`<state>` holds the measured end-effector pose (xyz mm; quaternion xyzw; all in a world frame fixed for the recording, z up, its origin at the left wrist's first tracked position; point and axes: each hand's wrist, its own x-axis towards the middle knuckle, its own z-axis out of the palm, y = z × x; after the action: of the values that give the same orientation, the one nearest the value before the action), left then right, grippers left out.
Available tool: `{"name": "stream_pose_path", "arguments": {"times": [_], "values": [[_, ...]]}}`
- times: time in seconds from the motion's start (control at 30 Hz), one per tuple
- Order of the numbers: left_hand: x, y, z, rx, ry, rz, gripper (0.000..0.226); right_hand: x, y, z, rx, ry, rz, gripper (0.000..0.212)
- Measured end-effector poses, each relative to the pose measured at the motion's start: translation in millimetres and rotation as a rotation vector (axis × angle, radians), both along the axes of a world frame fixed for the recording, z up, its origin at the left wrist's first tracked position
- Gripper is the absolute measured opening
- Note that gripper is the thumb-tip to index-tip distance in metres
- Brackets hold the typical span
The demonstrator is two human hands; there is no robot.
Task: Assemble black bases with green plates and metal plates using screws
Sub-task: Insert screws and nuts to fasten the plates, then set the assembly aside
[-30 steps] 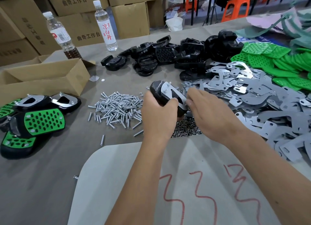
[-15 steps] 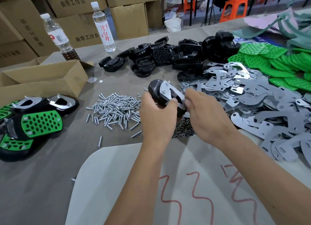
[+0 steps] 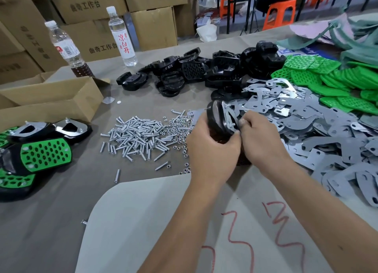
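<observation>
My left hand grips a black base held on edge above the table, with a metal plate laid against its face. My right hand pinches at the lower rim of that plate with thumb and fingertips; what it pinches is too small to tell. Loose screws and nuts lie in a heap left of my hands. Spare black bases are piled at the back, metal plates spread to the right, green plates beyond them. Finished assemblies lie at the far left.
An open cardboard box sits at the left, with two bottles behind it and stacked cartons further back. A pale sheet with red scribbles covers the near table. Green bags lie at the far right.
The base has turned more on edge in my left hand. My right hand's fingers have shifted down to the plate's lower rim. The view has drifted slightly.
</observation>
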<state>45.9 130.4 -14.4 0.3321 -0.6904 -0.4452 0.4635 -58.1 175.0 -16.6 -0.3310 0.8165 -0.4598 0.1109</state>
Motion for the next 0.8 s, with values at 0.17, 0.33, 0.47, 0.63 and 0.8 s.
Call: {"name": "stream_pose_path", "arguments": {"times": [0.17,0.33,0.47,0.63,0.8], "values": [[0,-2,-1,-0.073,-0.014,-0.038,0.020,-8,2,0,-0.031,-0.224,0.088,0.031],[8,-20,2,0.197,0.153,0.033,0.045,-6,11,9,-0.091,0.084,0.371,0.026],[16,-30,6,0.321,0.078,0.094,0.057,2,7,6,-0.120,0.361,0.497,0.015],[33,-49,14,0.576,0.073,0.001,0.030,-2,5,3,-0.216,-0.076,0.336,0.020],[41,-55,13,0.557,0.049,-0.074,0.041,-1,7,3,-0.218,-0.377,0.387,0.015]]}}
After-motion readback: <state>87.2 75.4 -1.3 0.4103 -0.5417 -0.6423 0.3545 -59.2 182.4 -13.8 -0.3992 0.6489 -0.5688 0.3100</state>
